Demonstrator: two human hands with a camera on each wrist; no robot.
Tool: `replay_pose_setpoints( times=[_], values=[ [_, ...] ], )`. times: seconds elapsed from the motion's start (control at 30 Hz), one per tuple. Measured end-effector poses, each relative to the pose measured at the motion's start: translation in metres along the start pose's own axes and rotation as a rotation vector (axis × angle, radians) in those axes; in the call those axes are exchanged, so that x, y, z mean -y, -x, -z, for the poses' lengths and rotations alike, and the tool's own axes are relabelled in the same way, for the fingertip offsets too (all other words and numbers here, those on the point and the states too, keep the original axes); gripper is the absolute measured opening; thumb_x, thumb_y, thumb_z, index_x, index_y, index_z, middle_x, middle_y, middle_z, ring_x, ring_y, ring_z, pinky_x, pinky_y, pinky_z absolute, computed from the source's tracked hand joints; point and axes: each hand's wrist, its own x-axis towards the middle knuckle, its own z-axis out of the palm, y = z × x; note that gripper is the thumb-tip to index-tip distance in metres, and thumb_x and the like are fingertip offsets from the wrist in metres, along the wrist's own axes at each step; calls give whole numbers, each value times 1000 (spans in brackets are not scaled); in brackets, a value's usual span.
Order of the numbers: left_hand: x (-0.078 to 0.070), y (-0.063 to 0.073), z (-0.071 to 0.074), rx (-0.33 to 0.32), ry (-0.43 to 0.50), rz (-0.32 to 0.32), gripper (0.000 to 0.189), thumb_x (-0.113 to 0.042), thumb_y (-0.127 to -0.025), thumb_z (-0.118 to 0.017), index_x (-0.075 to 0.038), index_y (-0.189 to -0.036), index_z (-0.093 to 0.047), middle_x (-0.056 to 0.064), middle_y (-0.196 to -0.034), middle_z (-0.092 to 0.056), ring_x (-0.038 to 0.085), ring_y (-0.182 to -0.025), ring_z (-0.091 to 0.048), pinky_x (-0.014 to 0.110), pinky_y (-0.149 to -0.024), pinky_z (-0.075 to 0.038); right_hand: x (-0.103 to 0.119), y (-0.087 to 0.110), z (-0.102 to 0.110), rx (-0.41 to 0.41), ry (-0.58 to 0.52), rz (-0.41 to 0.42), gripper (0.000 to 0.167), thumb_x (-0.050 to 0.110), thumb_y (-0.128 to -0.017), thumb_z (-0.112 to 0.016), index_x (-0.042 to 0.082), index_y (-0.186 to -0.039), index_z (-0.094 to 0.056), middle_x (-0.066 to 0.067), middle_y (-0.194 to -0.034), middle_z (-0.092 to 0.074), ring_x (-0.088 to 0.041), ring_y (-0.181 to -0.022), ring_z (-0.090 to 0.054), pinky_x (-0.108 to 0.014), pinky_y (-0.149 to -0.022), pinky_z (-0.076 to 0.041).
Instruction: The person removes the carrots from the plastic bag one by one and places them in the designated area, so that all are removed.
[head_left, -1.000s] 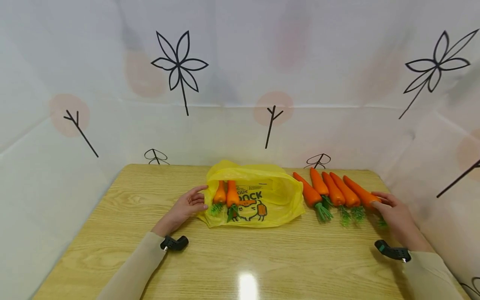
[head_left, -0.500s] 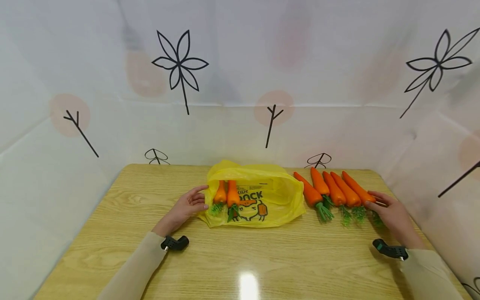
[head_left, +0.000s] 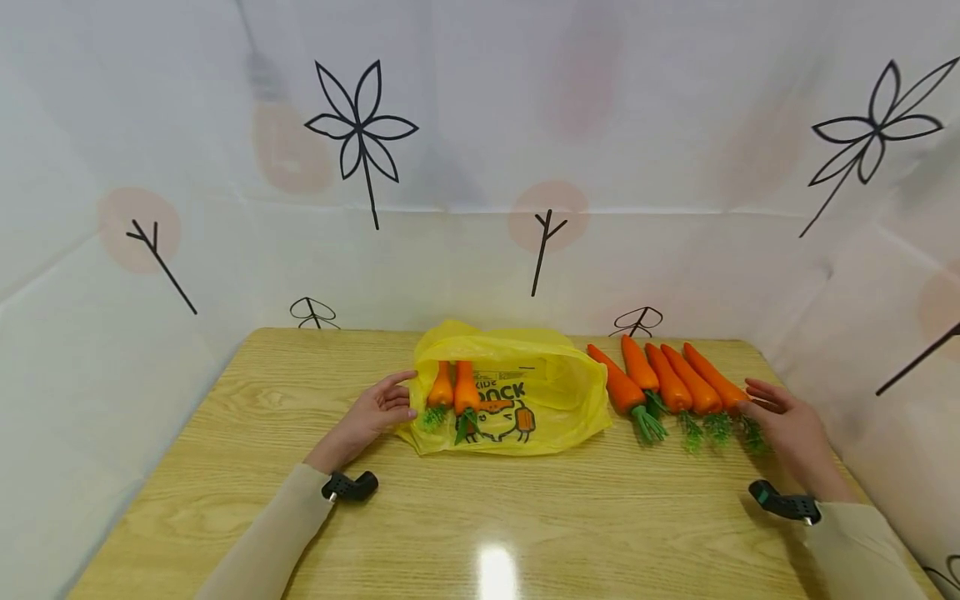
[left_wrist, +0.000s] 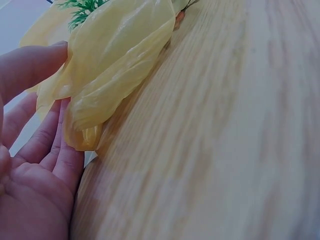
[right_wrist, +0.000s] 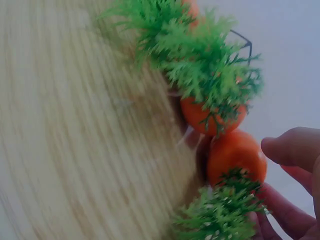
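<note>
A yellow plastic bag (head_left: 558,425) with a printed duck lies mid-table, its mouth facing me. Two orange carrots with green tops, a left one (head_left: 440,390) and a right one (head_left: 466,388), lie inside at its left. My left hand (head_left: 365,421) holds the bag's left edge, thumb on one side and fingers on the other. My right hand (head_left: 791,429) is beside the rightmost carrot (head_left: 711,375), fingers spread loosely. In the right wrist view the thumb stands just off that carrot (right_wrist: 237,157), and the fingers are close behind it, partly hidden.
Several more carrots lie in a row right of the bag, including a left-end carrot (head_left: 617,379) tilted beside the bag's rim. The wooden table (head_left: 420,533) meets a white patterned cloth backdrop (head_left: 450,258) at the back and sides.
The rightmost carrot has shifted left against the row. My right hand moved left with it, then drew slightly back to the right, loosening from it. The left hand and bag stay still.
</note>
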Motion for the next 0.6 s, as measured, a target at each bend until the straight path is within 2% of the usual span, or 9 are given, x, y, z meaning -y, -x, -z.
replay_pose_setpoints(
  times=[0.17,0.33,0.47,0.53,0.6],
  values=[
    [0,0,0,-1,7,0,68,-7,-95,-69,-9,-154,-35,18,-128,-46,28,-119,-49,25,-95,-47,10,3,4,-54,51,15,67,41,-99,-60,1,-150,-43,-30,-137,-51,15,-91,-40,-12,-65,-45],
    [0,-1,0,1,11,4,69,-7,-95,-69,-10,-154,-35,17,-128,-46,27,-120,-49,25,-95,-47,23,9,4,-100,45,53,59,38,-99,-61,6,-147,-49,-7,-125,-60,15,-92,-42,-11,-66,-45],
    [0,-1,0,0,13,-3,69,-6,-94,-69,-9,-154,-35,17,-127,-47,26,-119,-50,25,-95,-47,37,15,0,-120,13,96,53,34,-99,-62,10,-146,-52,14,-118,-55,14,-93,-44,-9,-67,-45],
    [0,-1,0,1,14,-7,69,-5,-94,-69,-8,-154,-35,17,-127,-48,25,-118,-50,25,-94,-47,44,19,-4,-121,-2,131,51,30,-100,-63,9,-145,-53,17,-119,-53,14,-96,-45,-7,-69,-45],
    [1,-2,0,2,16,-11,69,-5,-94,-69,-7,-154,-35,17,-126,-48,25,-118,-50,25,-94,-47,51,22,-8,-119,-8,179,49,26,-99,-64,6,-143,-54,10,-122,-56,13,-98,-45,-6,-71,-45]
  ],
)
